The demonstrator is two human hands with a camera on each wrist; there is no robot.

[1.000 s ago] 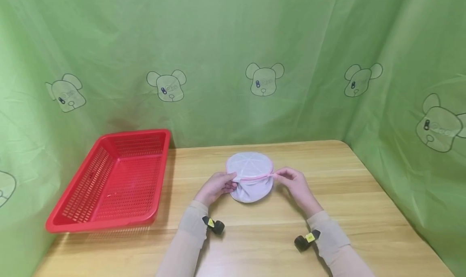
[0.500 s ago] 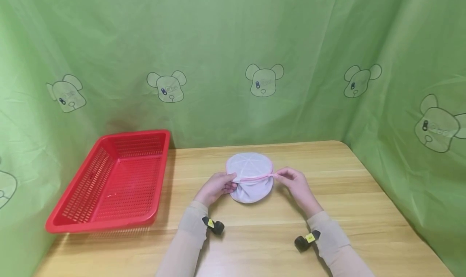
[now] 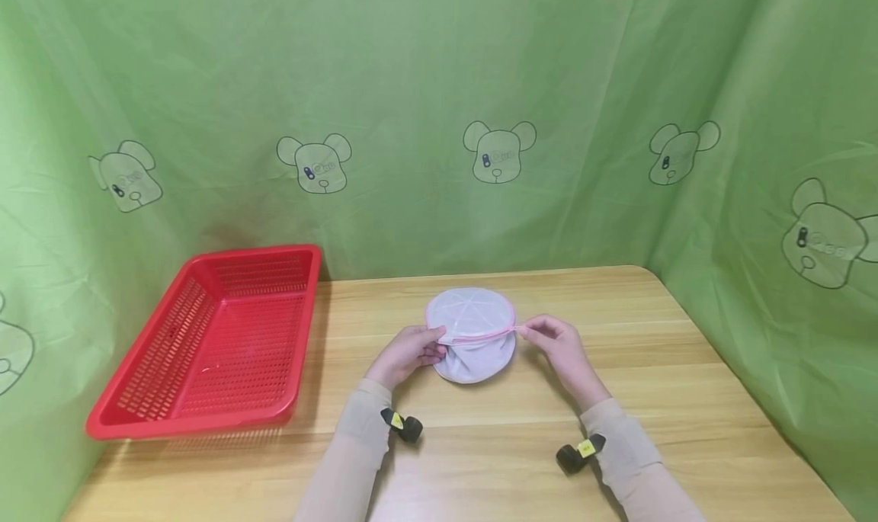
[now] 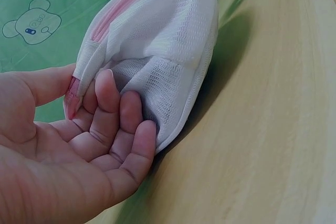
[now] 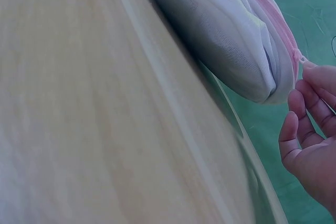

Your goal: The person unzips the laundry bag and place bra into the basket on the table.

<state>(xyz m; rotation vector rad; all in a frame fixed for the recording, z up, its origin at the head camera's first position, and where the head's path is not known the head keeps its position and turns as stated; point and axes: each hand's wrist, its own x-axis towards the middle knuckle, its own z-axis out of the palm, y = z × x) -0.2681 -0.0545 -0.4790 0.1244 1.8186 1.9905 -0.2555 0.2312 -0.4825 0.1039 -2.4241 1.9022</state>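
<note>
A round white mesh laundry bag (image 3: 469,312) with pink trim stands just above the middle of the wooden table. Its pink zipper (image 4: 123,14) runs across the front side. My left hand (image 3: 408,352) pinches the bag's left end between thumb and curled fingers, as the left wrist view shows closely. At the opposite end, my right hand (image 3: 559,350) pinches the zipper pull (image 5: 300,56) between thumb and index finger, while its other fingers curl loosely. The bag's fabric sags in folds below the zipper. Its interior is hidden.
A red perforated plastic basket (image 3: 243,347) sits on the left side of the table (image 3: 686,400). Green curtains (image 3: 411,65) with bear-face prints enclose the back and both sides. A small black camera is strapped to each wrist.
My right fingertips have shifted very slightly to the right, and the pull stands a little farther out from the bag's edge. My left hand and the bag stay almost still.
</note>
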